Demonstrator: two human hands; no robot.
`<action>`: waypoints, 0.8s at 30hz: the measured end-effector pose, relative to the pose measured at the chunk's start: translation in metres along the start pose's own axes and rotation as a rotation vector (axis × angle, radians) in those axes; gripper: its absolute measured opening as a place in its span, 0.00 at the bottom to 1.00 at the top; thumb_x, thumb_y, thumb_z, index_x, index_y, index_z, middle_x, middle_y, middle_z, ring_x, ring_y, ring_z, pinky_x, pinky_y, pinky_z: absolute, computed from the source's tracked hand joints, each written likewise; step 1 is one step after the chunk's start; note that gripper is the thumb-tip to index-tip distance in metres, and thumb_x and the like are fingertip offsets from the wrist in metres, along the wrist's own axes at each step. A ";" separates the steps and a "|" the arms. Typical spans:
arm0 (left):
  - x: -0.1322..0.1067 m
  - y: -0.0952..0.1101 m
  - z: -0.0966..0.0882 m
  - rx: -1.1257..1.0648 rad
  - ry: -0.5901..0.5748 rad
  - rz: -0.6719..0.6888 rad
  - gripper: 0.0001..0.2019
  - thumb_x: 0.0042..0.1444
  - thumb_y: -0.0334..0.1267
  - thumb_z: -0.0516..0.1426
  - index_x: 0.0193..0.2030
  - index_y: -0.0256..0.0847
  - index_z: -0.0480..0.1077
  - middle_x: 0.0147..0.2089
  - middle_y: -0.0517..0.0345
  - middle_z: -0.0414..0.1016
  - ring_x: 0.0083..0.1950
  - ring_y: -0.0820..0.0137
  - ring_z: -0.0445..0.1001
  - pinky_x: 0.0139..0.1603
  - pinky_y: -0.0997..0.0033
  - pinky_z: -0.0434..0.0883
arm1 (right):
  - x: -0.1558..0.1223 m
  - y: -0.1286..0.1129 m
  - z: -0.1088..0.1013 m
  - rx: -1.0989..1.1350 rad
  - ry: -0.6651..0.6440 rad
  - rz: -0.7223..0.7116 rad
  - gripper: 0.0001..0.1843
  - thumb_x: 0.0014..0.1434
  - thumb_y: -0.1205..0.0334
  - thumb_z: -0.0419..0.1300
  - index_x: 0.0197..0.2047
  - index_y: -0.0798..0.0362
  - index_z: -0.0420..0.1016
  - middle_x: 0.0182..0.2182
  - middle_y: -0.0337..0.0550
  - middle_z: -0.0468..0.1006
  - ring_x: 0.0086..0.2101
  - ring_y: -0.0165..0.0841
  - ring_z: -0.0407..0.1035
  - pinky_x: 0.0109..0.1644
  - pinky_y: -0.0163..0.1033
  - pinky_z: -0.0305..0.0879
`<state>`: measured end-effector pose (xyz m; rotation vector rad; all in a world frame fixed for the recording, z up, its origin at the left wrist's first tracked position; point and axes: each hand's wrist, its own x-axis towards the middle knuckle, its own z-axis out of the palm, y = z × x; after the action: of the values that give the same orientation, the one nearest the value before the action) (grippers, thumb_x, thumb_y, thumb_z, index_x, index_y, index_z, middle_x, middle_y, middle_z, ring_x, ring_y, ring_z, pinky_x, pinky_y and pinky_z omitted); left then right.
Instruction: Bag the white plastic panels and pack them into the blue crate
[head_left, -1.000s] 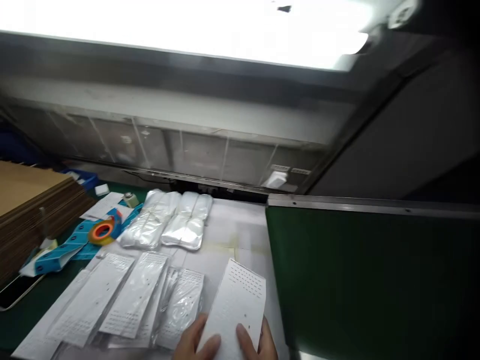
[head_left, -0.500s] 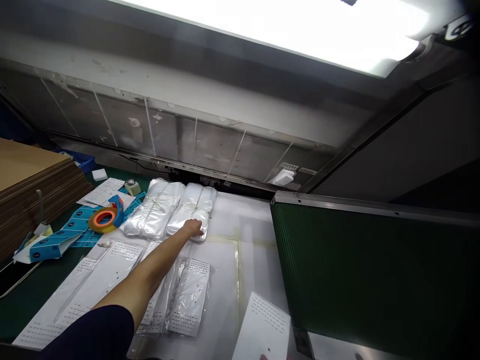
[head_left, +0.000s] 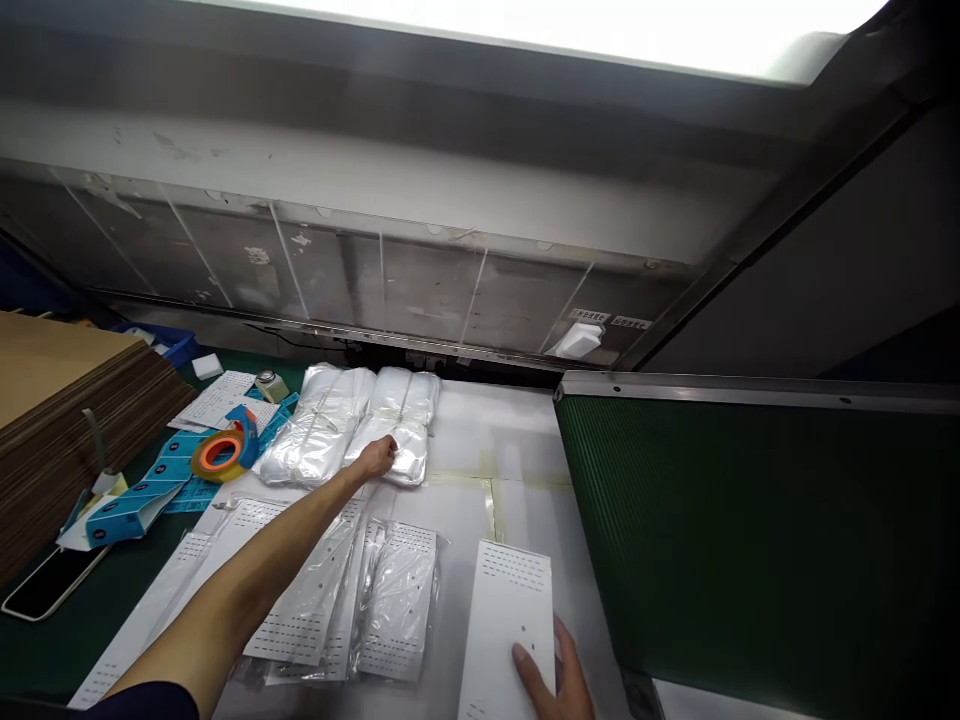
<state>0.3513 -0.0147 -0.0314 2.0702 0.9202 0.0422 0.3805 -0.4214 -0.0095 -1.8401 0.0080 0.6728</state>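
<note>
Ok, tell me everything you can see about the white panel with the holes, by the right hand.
It's a long, flat, white rectangular panel, card or plastic, I can't tell which. Rows of small holes form a block at its far end, more show at its near end, and a small hole sits near the middle. It lies flat on the pale work surface, with the right hand at its near right edge, thumb over its face.

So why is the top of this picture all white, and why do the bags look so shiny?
In the head view, the bright light panel is so strong that it washes out to plain white, and the clear plastic bags show shiny white glare.
</note>
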 end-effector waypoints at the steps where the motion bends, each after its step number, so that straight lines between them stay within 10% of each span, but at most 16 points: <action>1: -0.003 0.004 -0.003 -0.069 0.004 -0.005 0.13 0.59 0.40 0.55 0.47 0.36 0.68 0.46 0.52 0.71 0.44 0.67 0.72 0.45 0.59 0.72 | 0.002 -0.011 0.003 0.019 -0.043 -0.018 0.54 0.42 0.34 0.60 0.66 0.48 0.44 0.59 0.51 0.63 0.56 0.52 0.59 0.53 0.53 0.63; 3: -0.012 0.015 -0.010 -0.221 -0.006 -0.007 0.12 0.59 0.41 0.54 0.45 0.35 0.68 0.43 0.53 0.73 0.41 0.68 0.73 0.43 0.61 0.73 | 0.007 -0.031 0.010 0.037 -0.157 -0.062 0.50 0.48 0.37 0.58 0.67 0.42 0.37 0.62 0.47 0.57 0.58 0.49 0.56 0.53 0.53 0.63; 6: -0.038 0.041 -0.016 -0.449 -0.053 0.026 0.13 0.59 0.43 0.53 0.42 0.33 0.69 0.40 0.52 0.75 0.39 0.69 0.75 0.42 0.62 0.74 | 0.017 -0.059 0.022 -0.115 -0.304 -0.197 0.31 0.56 0.41 0.52 0.60 0.43 0.59 0.58 0.45 0.63 0.58 0.45 0.56 0.57 0.51 0.58; 13: -0.143 0.099 0.000 -0.770 -0.241 0.138 0.16 0.57 0.46 0.55 0.38 0.32 0.71 0.37 0.46 0.76 0.38 0.64 0.76 0.46 0.58 0.73 | 0.030 -0.122 0.066 -0.497 -0.277 -0.581 0.17 0.54 0.40 0.54 0.37 0.43 0.73 0.37 0.39 0.71 0.37 0.37 0.68 0.42 0.42 0.64; 24: -0.200 0.083 0.033 -1.258 0.020 -0.129 0.12 0.49 0.33 0.63 0.39 0.33 0.70 0.33 0.53 0.74 0.36 0.70 0.74 0.44 0.66 0.71 | 0.006 -0.106 0.087 -0.622 -0.344 -0.745 0.17 0.65 0.53 0.43 0.34 0.47 0.69 0.30 0.38 0.66 0.30 0.30 0.65 0.34 0.34 0.60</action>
<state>0.2661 -0.1931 0.0631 0.8406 0.7239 0.4508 0.3816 -0.3032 0.0608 -2.0638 -1.1658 0.4627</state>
